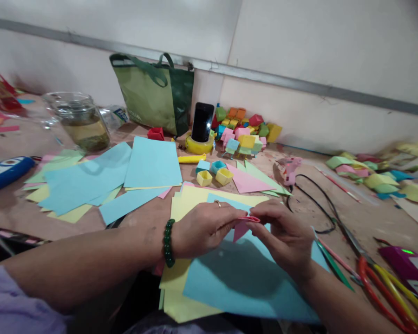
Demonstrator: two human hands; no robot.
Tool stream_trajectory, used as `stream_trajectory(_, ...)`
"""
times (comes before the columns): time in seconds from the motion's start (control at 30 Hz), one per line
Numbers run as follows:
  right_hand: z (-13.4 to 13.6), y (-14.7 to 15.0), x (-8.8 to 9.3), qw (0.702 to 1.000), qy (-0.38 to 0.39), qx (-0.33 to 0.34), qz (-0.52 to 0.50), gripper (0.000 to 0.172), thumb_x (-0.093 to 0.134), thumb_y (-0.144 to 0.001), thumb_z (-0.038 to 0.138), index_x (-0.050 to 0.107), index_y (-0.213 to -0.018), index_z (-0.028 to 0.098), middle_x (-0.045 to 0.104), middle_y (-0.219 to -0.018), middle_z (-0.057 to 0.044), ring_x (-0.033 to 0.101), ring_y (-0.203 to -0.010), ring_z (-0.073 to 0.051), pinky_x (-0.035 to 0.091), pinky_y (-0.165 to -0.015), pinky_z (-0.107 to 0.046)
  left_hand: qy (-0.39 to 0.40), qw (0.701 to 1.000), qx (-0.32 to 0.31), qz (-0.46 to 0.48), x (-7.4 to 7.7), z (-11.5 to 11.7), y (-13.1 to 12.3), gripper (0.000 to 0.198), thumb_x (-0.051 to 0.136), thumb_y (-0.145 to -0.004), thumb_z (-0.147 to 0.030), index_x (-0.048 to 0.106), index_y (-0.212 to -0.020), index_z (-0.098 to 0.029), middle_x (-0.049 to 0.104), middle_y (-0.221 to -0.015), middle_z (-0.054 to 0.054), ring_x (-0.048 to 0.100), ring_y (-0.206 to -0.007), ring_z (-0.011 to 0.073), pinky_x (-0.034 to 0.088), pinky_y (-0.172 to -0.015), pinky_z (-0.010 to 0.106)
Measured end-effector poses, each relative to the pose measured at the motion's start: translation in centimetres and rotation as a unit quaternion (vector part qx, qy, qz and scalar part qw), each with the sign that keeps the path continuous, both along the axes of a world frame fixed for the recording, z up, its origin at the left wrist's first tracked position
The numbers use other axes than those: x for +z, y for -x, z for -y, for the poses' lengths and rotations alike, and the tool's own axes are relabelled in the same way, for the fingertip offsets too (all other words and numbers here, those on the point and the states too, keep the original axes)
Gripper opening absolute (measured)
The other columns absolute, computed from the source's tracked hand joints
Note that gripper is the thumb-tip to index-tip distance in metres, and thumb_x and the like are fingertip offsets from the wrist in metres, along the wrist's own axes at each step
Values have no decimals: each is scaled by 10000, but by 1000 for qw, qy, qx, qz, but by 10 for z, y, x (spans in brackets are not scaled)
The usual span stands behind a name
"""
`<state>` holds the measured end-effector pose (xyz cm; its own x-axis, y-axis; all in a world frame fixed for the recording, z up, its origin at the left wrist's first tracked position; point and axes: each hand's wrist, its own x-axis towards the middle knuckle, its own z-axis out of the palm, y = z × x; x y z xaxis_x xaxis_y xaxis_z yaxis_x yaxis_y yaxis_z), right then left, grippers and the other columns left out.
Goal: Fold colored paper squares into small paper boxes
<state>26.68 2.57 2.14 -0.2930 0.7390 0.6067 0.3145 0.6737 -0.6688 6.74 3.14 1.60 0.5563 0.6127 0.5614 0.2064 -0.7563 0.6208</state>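
Note:
Between my two hands is a small folded piece of pink paper [242, 230], pinched by the fingertips of both. My left hand [204, 227], with a green bead bracelet at the wrist, grips its left end. From the other side, my right hand [285, 234] holds it between thumb and fingers. Beneath them lies a stack of yellow paper [176, 292] topped by blue sheets [237, 283]. Just beyond my hands stand small yellow paper boxes [224, 176] and blue ones [202, 167]. Pink and green paper triangles [245, 178] lie beside these.
A glass mug of liquid [87, 125] stands at the left, near fanned coloured sheets [87, 174]. At the back are a green bag [153, 95], a phone [202, 123] and a pile of paper boxes [245, 132]. Scissors [369, 273] and a pink glue gun [291, 168] lie at right.

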Motion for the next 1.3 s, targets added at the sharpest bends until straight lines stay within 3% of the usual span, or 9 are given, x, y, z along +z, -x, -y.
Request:
stream_trajectory(0.47, 5, 4, 1, 1000, 15, 0, -3, 152, 654, -796, 76, 649, -848, 218, 595, -708, -4, 541, -578, -110, 436, -478, -234, 41, 998, 6, 47, 0, 1, -4, 261, 465, -931, -173, 675, -1076, -117, 732, -862, 67, 662, -774, 131, 501, -732, 226)
stream_trajectory(0.6, 5, 4, 0, 999, 45, 2, -21, 124, 642, -818, 92, 645, -839, 214, 574, -710, 6, 546, -559, -92, 440, -449, -205, 117, 988, 0, 96, 2, 0, -7, 239, 505, -905, -165, 702, -1031, -119, 730, -777, 49, 653, -685, 109, 515, -667, 197)
stream_trajectory(0.73, 4, 4, 0, 995, 81, 9, -60, 109, 647, -818, 101, 638, -824, 209, 556, -719, 20, 520, -495, -65, 433, -398, -181, 247, 956, -11, 156, -1, 0, -10, 217, 565, -873, -210, 721, -968, -92, 735, -769, 68, 672, -664, 124, 542, -630, 200)
stream_trajectory(0.8, 3, 3, -1, 994, 89, 16, -67, 108, 651, -815, 98, 639, -821, 205, 553, -719, 22, 523, -488, -61, 436, -387, -173, 274, 948, -13, 161, -2, 0, -11, 230, 577, -871, -246, 727, -953, -92, 736, -767, 72, 677, -667, 132, 549, -631, 208)
stream_trajectory(1.07, 3, 5, -6, 988, 116, 21, -96, 108, 649, -822, 105, 610, -793, 202, 526, -716, 41, 533, -454, -43, 447, -378, -153, 140, 984, 8, 113, -2, 0, -6, 220, 540, -893, -207, 747, -901, -133, 729, -726, 33, 635, -627, 88, 477, -594, 155)
stream_trajectory(1.3, 4, 9, 0, 984, 160, 46, -69, 74, 606, -869, 189, 613, -795, 192, 543, -684, 34, 541, -456, -53, 449, -402, -164, 42, 997, 22, 68, 4, 0, -4, 281, 519, -897, -210, 707, -720, -102, 665, -619, 44, 556, -551, 81, 409, -553, 177)
